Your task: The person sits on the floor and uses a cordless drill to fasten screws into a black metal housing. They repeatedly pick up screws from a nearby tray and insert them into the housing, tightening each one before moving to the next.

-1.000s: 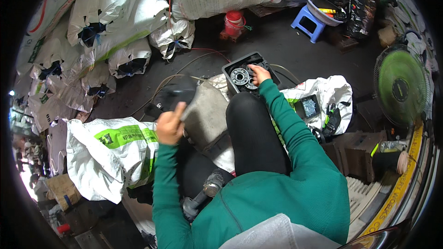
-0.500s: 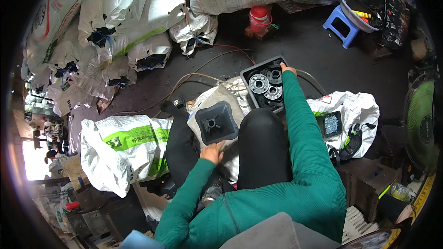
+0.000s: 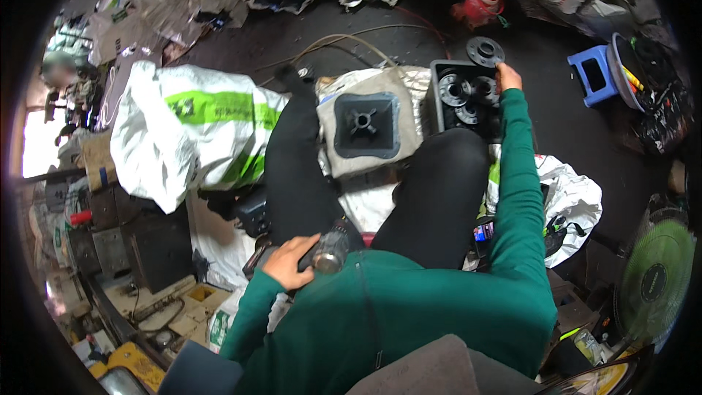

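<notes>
My right hand [image 3: 509, 77] grips a round dark flange-like disc [image 3: 485, 51] with holes around its centre, held just above the far right corner of a grey bin [image 3: 434, 99]. Several similar discs [image 3: 468, 115] lie in that bin. Down at my lap, my left hand [image 3: 292, 262] closes around the dark handle of a power tool [image 3: 333, 249] with a rounded, greyish body; its far end is hard to make out. Between my knees a square black plastic part [image 3: 367, 124] with a spoked hub rests on a cloth-covered support [image 3: 333, 164].
White sacks [image 3: 194, 132] stand to my left, more line the far side. A red bucket [image 3: 482, 1], a blue stool [image 3: 591, 77] holding a basin [image 3: 621, 73], and a green fan [image 3: 653, 278] are around me. A hose [image 3: 344, 38] runs across the floor.
My right hand has lifted a disc from the bin. My left hand has moved from beside the black part back to the power tool at my lap. The view has shifted.
</notes>
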The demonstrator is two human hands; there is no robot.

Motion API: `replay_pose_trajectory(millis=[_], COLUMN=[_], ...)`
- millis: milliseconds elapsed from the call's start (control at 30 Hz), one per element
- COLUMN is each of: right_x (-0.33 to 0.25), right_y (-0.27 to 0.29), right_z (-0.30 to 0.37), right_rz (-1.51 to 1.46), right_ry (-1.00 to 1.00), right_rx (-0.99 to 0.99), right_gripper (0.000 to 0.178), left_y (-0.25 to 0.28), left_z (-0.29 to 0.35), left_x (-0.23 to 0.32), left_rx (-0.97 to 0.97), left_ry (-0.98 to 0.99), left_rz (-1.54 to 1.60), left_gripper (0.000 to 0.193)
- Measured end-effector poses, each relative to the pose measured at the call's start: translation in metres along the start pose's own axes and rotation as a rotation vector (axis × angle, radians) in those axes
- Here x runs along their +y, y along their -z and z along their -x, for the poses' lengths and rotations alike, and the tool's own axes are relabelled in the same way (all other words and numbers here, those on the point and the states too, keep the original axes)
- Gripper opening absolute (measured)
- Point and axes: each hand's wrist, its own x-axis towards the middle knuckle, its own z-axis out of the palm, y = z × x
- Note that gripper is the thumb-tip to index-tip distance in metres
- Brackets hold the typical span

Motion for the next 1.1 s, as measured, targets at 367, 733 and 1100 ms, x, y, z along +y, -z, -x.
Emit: replay_pose_trajectory(millis=[367, 733, 1100], right_x=[-0.042, -0.011, -0.062], right_y=[-0.191, -0.223, -0.159], right_z=[0.162, 0.141, 0.269], right_rz=[0.160, 0.572, -1.333], right_ry=[-0.005, 0.103, -0.240], right_rx=[-0.774, -0.598, -0.902], right_gripper=[0.029, 0.049, 0.061], left_y=[-0.022, -0.025, 0.041], left_z=[-0.001, -0.002, -0.005], left_x=[-0.012, -0.014, 0.013], left_rx=[0.142, 0.160, 0.470], left_ry=[0.066, 0.087, -0.124], left_rz=[-0.223, -0.225, 0.418], left_gripper=[0.070, 0.071, 0.050])
